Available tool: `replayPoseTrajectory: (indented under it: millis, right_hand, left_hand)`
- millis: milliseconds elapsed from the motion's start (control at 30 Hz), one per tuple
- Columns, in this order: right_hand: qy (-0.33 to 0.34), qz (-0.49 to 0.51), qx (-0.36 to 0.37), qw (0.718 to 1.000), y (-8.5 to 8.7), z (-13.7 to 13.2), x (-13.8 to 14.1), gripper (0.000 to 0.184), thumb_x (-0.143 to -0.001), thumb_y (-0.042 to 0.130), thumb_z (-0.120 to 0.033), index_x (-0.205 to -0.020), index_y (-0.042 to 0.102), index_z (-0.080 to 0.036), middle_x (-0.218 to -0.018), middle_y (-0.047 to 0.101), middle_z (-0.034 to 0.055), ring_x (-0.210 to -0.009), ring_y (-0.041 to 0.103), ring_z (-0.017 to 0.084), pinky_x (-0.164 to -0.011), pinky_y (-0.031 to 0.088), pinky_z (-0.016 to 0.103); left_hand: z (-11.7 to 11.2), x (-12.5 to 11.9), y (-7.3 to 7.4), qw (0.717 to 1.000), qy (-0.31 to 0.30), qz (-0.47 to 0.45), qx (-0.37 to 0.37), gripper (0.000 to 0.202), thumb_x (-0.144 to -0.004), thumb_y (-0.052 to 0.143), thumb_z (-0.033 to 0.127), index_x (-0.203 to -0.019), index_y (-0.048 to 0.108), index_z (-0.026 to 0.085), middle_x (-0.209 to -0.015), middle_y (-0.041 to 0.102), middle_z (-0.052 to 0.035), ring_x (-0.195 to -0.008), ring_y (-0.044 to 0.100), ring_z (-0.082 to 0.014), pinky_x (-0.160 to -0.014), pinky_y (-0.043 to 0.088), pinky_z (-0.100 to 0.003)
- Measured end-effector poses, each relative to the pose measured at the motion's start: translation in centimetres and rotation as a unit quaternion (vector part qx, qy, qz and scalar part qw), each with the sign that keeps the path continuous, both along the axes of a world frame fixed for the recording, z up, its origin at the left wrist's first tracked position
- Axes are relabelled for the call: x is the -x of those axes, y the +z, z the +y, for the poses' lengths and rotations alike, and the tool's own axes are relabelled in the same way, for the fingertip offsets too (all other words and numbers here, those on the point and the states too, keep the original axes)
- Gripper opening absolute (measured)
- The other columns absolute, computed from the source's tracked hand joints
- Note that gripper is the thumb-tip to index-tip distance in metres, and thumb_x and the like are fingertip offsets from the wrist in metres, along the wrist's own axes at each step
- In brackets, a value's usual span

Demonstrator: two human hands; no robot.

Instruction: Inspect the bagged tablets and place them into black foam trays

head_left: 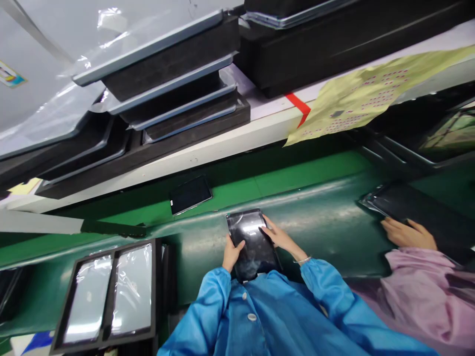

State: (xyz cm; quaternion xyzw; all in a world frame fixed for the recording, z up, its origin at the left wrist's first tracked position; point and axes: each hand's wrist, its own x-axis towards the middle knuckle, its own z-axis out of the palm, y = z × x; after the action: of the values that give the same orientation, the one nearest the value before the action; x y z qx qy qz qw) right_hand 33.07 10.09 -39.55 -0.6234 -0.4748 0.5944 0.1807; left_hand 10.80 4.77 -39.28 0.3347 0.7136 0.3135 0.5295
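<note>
Close to my chest I hold a black tablet (254, 247) with a glossy screen facing up. My left hand (232, 253) grips its left edge, thumb lying on the screen. On the opposite edge, my right hand (278, 236) is closed round the tablet with a finger or thumb over the glass. Both sleeves are blue, and a thin bracelet circles my right wrist. Beyond the belt, another dark tablet (191, 194) lies on the green surface.
A black foam tray (154, 296) with two wrapped pale tablets stands at left on the dark green belt (315, 217). Stacked foam trays (193, 133) fill the shelf above. At right, a co-worker's hand (408, 233) rests by a dark device (426, 207). A yellow sheet (356, 99) hangs over the shelf edge.
</note>
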Motion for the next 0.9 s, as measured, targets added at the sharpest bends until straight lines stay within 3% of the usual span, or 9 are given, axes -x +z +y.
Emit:
replayPoseTrajectory:
  millis: [133,267,367,467,533,633,733,833,900]
  right_hand:
    - [0.017,-0.111,-0.063,0.992,-0.1,-0.9,-0.6,0.038,-0.104,0.061,-0.042,-0.133,0.060,-0.018,-0.107,0.070,0.0056,-0.086,0.071,0.019,-0.080,0.062,0.040]
    - [0.035,-0.213,-0.128,0.968,0.2,-3.2,-1.7,0.042,-0.104,0.058,-0.043,-0.139,0.058,-0.019,-0.102,0.074,0.0083,-0.087,0.073,0.024,-0.087,0.060,0.048]
    - [0.039,-0.242,-0.196,0.949,0.2,-4.4,-2.4,0.047,-0.105,0.045,-0.039,-0.147,0.053,-0.019,-0.115,0.074,0.0172,-0.100,0.075,0.033,-0.093,0.058,0.055]
    - [0.046,-0.243,-0.283,0.927,-0.2,-4.6,-1.4,0.051,-0.103,0.037,-0.036,-0.145,0.056,-0.013,-0.148,0.056,0.0257,-0.142,0.049,0.043,-0.111,0.046,0.063]
    - [0.068,-0.233,-0.331,0.912,-0.6,-4.7,0.3,0.051,-0.103,0.035,-0.034,-0.142,0.059,-0.011,-0.158,0.045,0.0261,-0.154,0.030,0.043,-0.118,0.036,0.066]
    - [0.121,-0.207,-0.379,0.894,-1.4,-5.1,2.9,0.048,-0.104,0.035,-0.030,-0.142,0.060,-0.016,-0.162,0.042,0.0205,-0.155,0.028,0.038,-0.120,0.035,0.065]
    - [0.138,-0.205,-0.401,0.882,-2.7,-6.2,3.0,0.045,-0.105,0.036,-0.032,-0.138,0.063,-0.017,-0.161,0.044,0.0196,-0.154,0.031,0.039,-0.118,0.038,0.066]
    - [0.119,-0.223,-0.404,0.879,-4.4,-7.7,0.8,0.046,-0.105,0.034,-0.034,-0.131,0.067,-0.014,-0.156,0.048,0.0242,-0.148,0.041,0.044,-0.113,0.043,0.070]
    - [0.107,-0.230,-0.405,0.878,-5.8,-8.8,-1.0,0.049,-0.104,0.033,-0.035,-0.123,0.071,-0.012,-0.149,0.055,0.0268,-0.141,0.051,0.045,-0.110,0.046,0.070]
  left_hand:
    - [0.4,-0.7,0.3,0.994,-0.030,0.101,0.019,0.038,-0.096,0.069,0.033,-0.129,0.062,0.017,-0.141,0.059,-0.0118,-0.128,0.059,-0.0307,-0.110,0.047,-0.057]
    - [0.3,-1.3,0.7,0.988,-0.058,0.144,0.021,0.041,-0.094,0.070,0.033,-0.131,0.061,0.017,-0.148,0.054,-0.0128,-0.139,0.049,-0.0344,-0.116,0.039,-0.060]
    - [0.7,-1.6,0.6,0.989,-0.078,0.126,0.030,0.039,-0.096,0.068,0.036,-0.130,0.062,0.017,-0.141,0.059,-0.0124,-0.132,0.056,-0.0322,-0.112,0.044,-0.058]
    - [1.5,-2.9,0.2,0.992,-0.104,0.066,0.031,0.034,-0.098,0.066,0.037,-0.126,0.064,0.017,-0.128,0.067,-0.0103,-0.115,0.066,-0.0263,-0.099,0.056,-0.050]
    - [2.3,-4.3,-0.1,0.993,-0.118,0.024,0.020,0.032,-0.098,0.066,0.036,-0.123,0.066,0.016,-0.122,0.070,-0.0093,-0.105,0.070,-0.0233,-0.091,0.060,-0.045]
    - [4.9,-4.7,0.1,0.995,-0.102,0.013,-0.014,0.030,-0.098,0.067,0.035,-0.122,0.067,0.016,-0.122,0.070,-0.0091,-0.103,0.070,-0.0221,-0.089,0.061,-0.043]
    - [8.8,-0.3,1.6,0.995,-0.019,0.085,-0.050,0.029,-0.098,0.066,0.034,-0.124,0.067,0.018,-0.131,0.067,-0.0102,-0.113,0.067,-0.0243,-0.098,0.058,-0.048]
    - [12.5,7.6,4.0,0.969,0.128,0.205,-0.057,0.043,-0.098,0.066,0.036,-0.137,0.059,0.019,-0.146,0.058,-0.0124,-0.127,0.060,-0.0302,-0.105,0.053,-0.055]
    - [14.2,12.4,5.5,0.941,0.206,0.265,-0.034,0.045,-0.098,0.066,0.037,-0.138,0.058,0.019,-0.144,0.058,-0.0127,-0.125,0.062,-0.0301,-0.103,0.054,-0.055]
